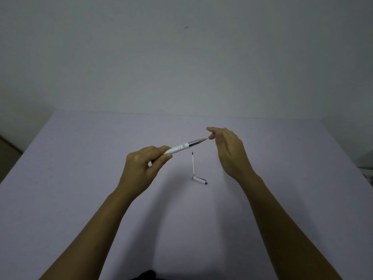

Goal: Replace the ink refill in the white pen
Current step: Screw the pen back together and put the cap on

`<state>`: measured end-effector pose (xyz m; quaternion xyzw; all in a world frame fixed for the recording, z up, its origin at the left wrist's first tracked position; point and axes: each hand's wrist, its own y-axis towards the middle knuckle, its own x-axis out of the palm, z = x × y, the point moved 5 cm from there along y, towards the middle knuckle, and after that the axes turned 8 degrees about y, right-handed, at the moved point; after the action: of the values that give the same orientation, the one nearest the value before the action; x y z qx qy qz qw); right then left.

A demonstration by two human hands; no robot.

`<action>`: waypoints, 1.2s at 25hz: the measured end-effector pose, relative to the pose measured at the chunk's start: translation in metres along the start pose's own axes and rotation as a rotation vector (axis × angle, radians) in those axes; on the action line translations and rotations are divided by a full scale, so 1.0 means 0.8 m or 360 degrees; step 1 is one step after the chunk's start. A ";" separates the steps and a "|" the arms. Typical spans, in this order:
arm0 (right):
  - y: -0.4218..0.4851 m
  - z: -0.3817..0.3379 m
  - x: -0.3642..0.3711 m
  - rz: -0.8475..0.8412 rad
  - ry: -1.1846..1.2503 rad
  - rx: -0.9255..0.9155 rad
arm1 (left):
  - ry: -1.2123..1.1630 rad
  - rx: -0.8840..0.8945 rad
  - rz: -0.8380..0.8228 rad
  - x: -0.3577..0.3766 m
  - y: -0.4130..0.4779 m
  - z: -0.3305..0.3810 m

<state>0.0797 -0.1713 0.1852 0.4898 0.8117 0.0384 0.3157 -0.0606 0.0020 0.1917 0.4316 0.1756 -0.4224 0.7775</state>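
Observation:
My left hand grips the white pen by its rear end and holds it above the table, its silver tip section pointing up and to the right. My right hand hovers just right of the pen's point, thumb and forefinger nearly pinched beside it, with nothing visible between them. A thin white ink refill with a dark tip lies on the table below the pen. A short white pen cap with a dark end lies at the refill's near end.
The pale lilac table fills the lower half of the view, with a plain grey wall behind its far edge. Something dark shows at the bottom edge.

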 end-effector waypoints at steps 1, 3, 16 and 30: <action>0.000 0.023 0.005 0.0039 -0.0019 0.0092 | -0.0025 -0.0031 0.0006 0.001 0.001 -0.005; -0.008 0.073 0.024 -0.0018 -0.0257 0.0290 | -0.0048 -0.0063 0.0015 0.002 0.001 -0.010; -0.092 0.239 0.127 -0.0408 -0.0578 0.0902 | 0.0015 -0.0262 -0.0128 0.037 0.006 -0.063; -0.024 0.103 0.039 -0.0066 0.0219 0.0226 | 0.0076 -0.0225 -0.0230 0.027 -0.011 -0.063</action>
<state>0.1001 -0.1760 0.0978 0.4903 0.8421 0.0079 0.2244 -0.0501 0.0300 0.1450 0.3720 0.2541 -0.4535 0.7690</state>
